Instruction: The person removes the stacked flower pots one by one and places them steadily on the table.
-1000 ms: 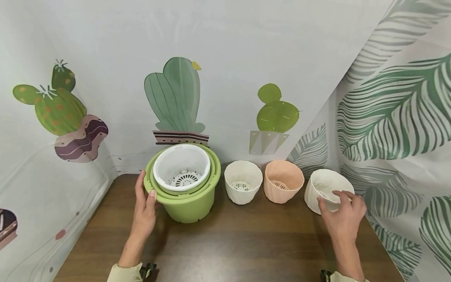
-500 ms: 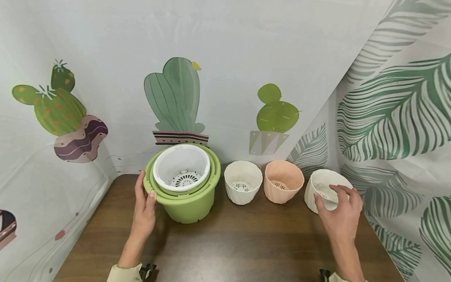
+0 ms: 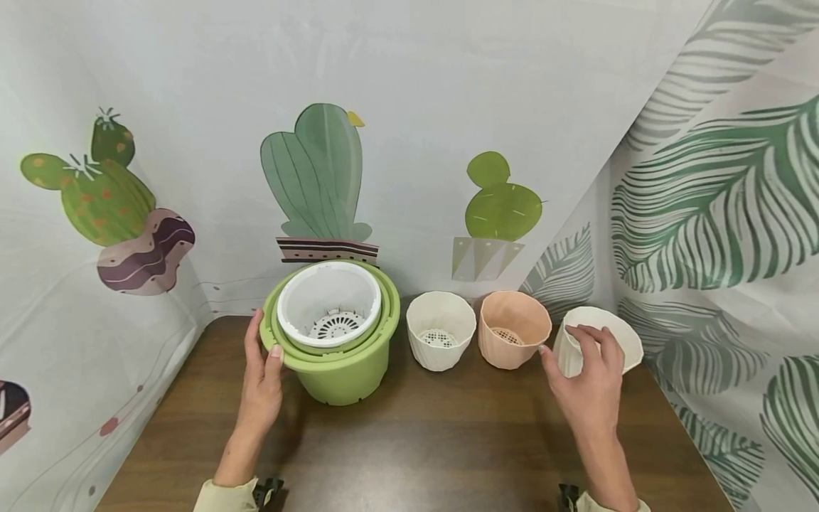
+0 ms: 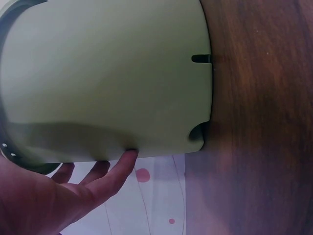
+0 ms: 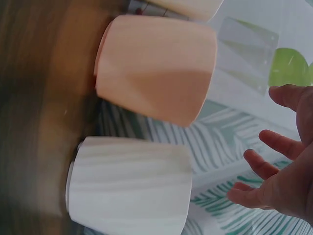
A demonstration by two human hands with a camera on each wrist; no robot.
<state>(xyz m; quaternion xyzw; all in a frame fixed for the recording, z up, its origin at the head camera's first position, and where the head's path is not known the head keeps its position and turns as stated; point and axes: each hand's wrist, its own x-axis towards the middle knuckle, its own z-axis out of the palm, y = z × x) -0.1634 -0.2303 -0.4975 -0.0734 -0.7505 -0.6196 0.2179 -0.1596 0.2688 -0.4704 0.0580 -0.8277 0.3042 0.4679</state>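
My left hand (image 3: 261,380) rests against the left side of a large green flowerpot (image 3: 345,377). Its thumb lies on the front of the rim, and in the left wrist view several fingertips touch the outer wall. Inside the green pot sits a white pot (image 3: 329,302) with a slotted bottom. My right hand (image 3: 591,387) hovers, fingers spread, in front of a white flowerpot (image 3: 568,355) at the right. It holds nothing. In the right wrist view a gap separates that hand from the white pot and from the peach flowerpot (image 5: 156,68).
Another small white flowerpot (image 3: 441,355) stands between the green and peach pots, all in a row at the back of the brown wooden table (image 3: 409,455). Behind them hangs a backdrop (image 3: 416,142) printed with cacti and leaves.
My right hand has moved left from over the right-hand white pot's front rim towards the gap beside the peach pot. My left hand and the pots have kept their places.
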